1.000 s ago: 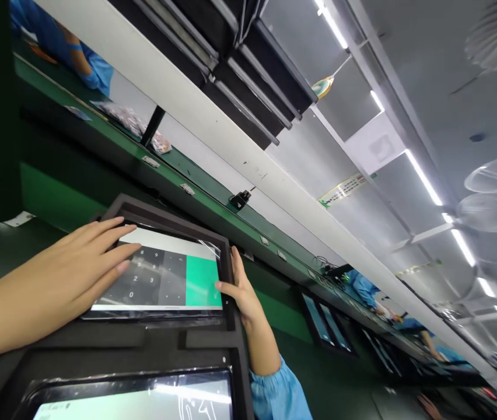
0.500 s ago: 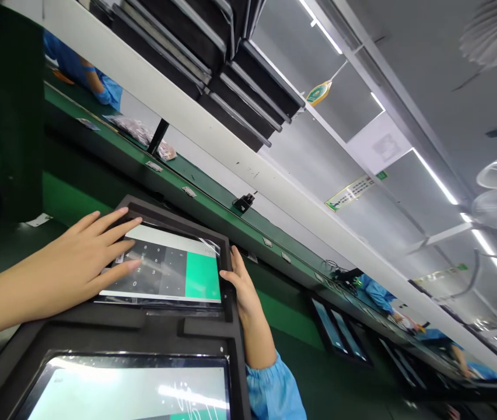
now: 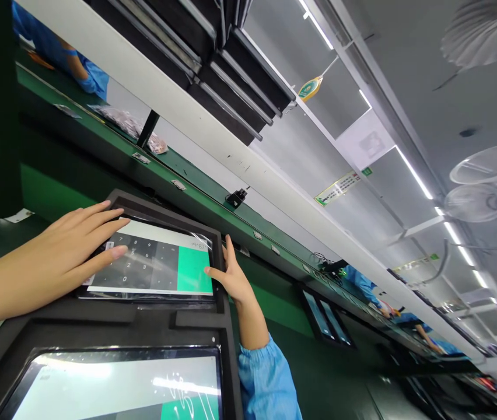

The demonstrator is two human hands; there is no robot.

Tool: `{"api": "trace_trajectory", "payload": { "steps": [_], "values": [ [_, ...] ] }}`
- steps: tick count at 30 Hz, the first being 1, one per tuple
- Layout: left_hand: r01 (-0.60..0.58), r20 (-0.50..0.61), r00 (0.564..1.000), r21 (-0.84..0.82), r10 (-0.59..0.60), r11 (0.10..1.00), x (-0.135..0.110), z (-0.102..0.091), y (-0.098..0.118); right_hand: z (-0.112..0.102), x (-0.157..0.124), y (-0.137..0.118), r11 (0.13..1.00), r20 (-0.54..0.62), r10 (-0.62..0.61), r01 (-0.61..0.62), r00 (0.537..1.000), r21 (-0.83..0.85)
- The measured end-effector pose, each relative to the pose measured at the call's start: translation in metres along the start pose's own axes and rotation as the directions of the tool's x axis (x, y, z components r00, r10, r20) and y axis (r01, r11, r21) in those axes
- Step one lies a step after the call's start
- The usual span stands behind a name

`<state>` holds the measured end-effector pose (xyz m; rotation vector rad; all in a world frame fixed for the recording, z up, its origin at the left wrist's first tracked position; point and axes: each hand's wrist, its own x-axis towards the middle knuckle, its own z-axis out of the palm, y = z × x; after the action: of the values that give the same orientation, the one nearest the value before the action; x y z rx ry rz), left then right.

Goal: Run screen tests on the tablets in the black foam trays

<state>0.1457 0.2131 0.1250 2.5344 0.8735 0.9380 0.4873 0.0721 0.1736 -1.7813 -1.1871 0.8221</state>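
Note:
A tablet (image 3: 161,265) with a calculator keypad and a green panel on its lit screen lies in the upper recess of a black tray (image 3: 95,326). My left hand (image 3: 69,248) rests over the tablet's left side, fingers stretched out and apart, covering part of the keypad. At the tray's right edge, my right hand (image 3: 231,274) has its fingers along the outer side and its thumb over the screen's green part. A second tablet (image 3: 112,385), its screen showing white scribbled lines and glare, sits in the lower recess, cut off by the frame.
Behind the tray runs a green bench ledge (image 3: 205,195) with small cards and a black adapter (image 3: 236,198). Above is a white shelf beam (image 3: 187,108) bearing stacked black trays (image 3: 240,87). More screens in a tray (image 3: 325,315) lie to the right. Co-workers' blue sleeves (image 3: 93,76) show beyond.
The whole view has shifted, so the scene sits further left. My right thumb has moved inward from the screen's edge onto the green area. My left hand stays spread over the tablet's left side.

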Motion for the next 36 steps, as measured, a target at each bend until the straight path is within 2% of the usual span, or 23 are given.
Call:
{"api": "trace_trajectory", "payload": {
  "steps": [3,9,14,17,18,20,23,25,28,31,33,34,36],
  "values": [
    [0.05,0.043,0.998,-0.046,-0.048,0.998,0.003,-0.003,0.003,-0.002,-0.001,0.001,1.0,0.041,0.002,-0.002,0.999,0.002],
    [0.039,0.073,0.997,-0.049,-0.035,0.998,0.002,-0.003,-0.001,0.007,0.001,-0.001,0.999,-0.063,0.012,-0.01,0.998,0.038],
    [-0.075,0.069,0.995,0.013,0.073,0.997,0.0,0.002,-0.009,0.013,-0.02,-0.006,0.998,-0.138,-0.049,0.054,0.989,0.033],
    [-0.156,0.079,0.985,0.062,0.151,0.986,0.001,0.003,-0.009,0.022,-0.036,-0.019,0.975,-0.19,-0.2,0.176,0.961,-0.137],
    [-0.166,0.076,0.984,0.079,0.16,0.983,0.001,0.003,-0.009,0.027,-0.04,-0.025,0.942,-0.157,-0.276,0.235,0.948,-0.238],
    [-0.175,0.068,0.983,0.1,0.169,0.979,0.001,0.002,-0.007,0.037,-0.044,-0.039,0.836,0.012,-0.394,0.364,0.919,-0.41],
    [-0.188,0.045,0.982,0.114,0.184,0.975,-0.001,0.001,-0.006,0.051,-0.046,-0.056,0.724,0.261,-0.439,0.51,0.86,-0.465],
    [-0.184,0.047,0.983,0.123,0.179,0.975,-0.001,0.0,-0.006,0.057,-0.047,-0.061,0.69,0.312,-0.449,0.546,0.838,-0.475],
    [-0.165,0.076,0.985,0.125,0.156,0.978,0.0,-0.002,-0.007,0.057,-0.049,-0.062,0.691,0.329,-0.397,0.515,0.857,-0.507],
    [-0.155,0.085,0.985,0.09,0.148,0.984,0.005,-0.007,-0.007,0.048,-0.06,-0.06,0.737,0.26,-0.414,0.489,0.872,-0.466],
    [-0.109,0.067,0.992,0.01,0.108,0.994,0.006,-0.011,-0.003,0.039,-0.077,-0.055,0.795,0.119,-0.455,0.463,0.882,-0.393],
    [-0.052,0.051,0.997,-0.064,0.055,0.997,0.004,-0.014,0.001,0.035,-0.09,-0.051,0.834,0.032,-0.439,0.421,0.898,-0.357],
    [0.102,0.03,0.995,-0.209,-0.098,0.973,-0.008,-0.02,0.011,0.031,-0.123,-0.037,0.927,-0.12,-0.293,0.251,0.949,-0.279]
  ]
}}
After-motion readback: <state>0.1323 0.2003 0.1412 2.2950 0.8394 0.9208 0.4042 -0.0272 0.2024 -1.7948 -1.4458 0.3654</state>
